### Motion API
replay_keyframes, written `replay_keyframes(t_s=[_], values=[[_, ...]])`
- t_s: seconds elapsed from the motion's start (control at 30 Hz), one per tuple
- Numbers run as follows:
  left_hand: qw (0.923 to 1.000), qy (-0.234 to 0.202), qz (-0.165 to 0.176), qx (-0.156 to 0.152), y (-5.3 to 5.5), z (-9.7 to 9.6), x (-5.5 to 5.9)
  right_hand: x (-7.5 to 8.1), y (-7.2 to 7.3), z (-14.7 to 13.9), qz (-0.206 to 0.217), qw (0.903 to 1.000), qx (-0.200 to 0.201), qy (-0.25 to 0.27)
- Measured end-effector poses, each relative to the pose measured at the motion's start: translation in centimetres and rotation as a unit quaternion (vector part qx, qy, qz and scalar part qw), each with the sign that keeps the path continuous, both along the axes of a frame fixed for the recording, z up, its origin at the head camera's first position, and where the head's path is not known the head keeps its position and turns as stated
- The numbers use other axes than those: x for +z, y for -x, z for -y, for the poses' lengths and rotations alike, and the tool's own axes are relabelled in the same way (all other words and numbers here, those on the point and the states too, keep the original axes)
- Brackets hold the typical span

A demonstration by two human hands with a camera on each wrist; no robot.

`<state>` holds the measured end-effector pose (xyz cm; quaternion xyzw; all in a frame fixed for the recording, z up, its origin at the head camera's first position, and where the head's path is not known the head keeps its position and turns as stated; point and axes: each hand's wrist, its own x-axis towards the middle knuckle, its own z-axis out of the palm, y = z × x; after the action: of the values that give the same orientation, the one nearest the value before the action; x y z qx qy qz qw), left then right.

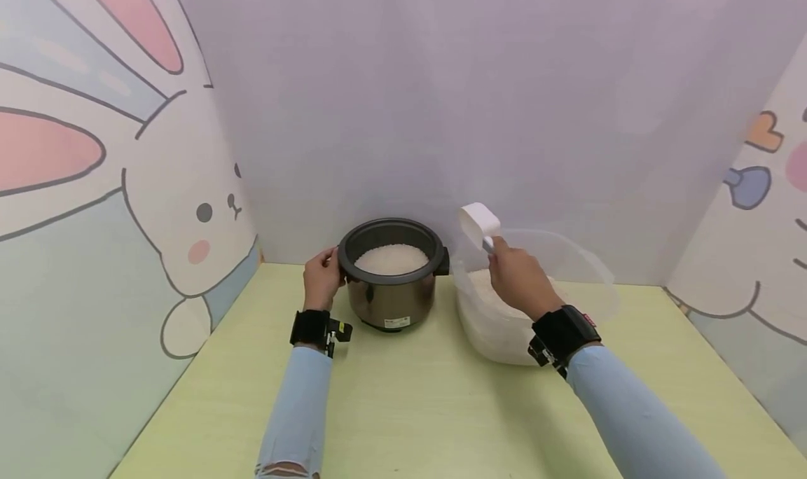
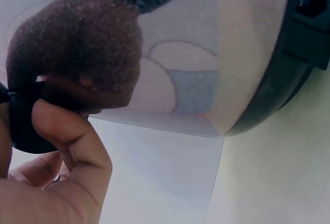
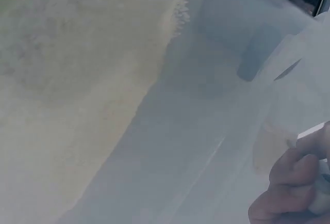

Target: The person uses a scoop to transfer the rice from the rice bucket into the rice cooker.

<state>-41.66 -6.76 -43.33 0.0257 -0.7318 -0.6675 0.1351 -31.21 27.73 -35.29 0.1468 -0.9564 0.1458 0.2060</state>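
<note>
A dark rice cooker (image 1: 392, 298) stands near the back wall, its lid off and white rice (image 1: 392, 260) inside the pot. My left hand (image 1: 322, 278) grips the cooker's black side handle (image 2: 32, 123), thumb and fingers around it in the left wrist view. My right hand (image 1: 522, 277) holds a white measuring cup (image 1: 480, 221) by its handle, raised and tilted above a clear plastic bin (image 1: 498, 342). The bin, right of the cooker, holds more rice (image 3: 77, 79). In the right wrist view, curled fingers (image 3: 289, 188) show at the lower right, seen past the bin's wall.
Both things rest on a pale green table (image 1: 403, 409). A plain lilac wall (image 1: 441, 101) rises right behind them. Side panels with a cartoon rabbit (image 1: 183, 206) and other drawings flank the table. The cooker's other handle (image 1: 443, 261) points toward the bin.
</note>
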Motion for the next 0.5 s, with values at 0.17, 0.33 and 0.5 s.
replay_keyframes(t_s=[0.17,0.33,0.5], values=[[1.0000,-0.005,-0.007,-0.001,0.0,0.2,-0.1,-0.4,-0.6,-2.2,0.025,0.9997,-0.009,-0.001],[0.9999,-0.007,-0.004,-0.007,0.0,0.1,-0.2,-0.9,-1.2,-4.4,0.081,0.9961,-0.035,-0.007],[0.9999,-0.011,-0.002,-0.007,0.0,0.1,-0.2,-0.9,-1.7,-6.0,0.155,0.9850,-0.070,-0.030]])
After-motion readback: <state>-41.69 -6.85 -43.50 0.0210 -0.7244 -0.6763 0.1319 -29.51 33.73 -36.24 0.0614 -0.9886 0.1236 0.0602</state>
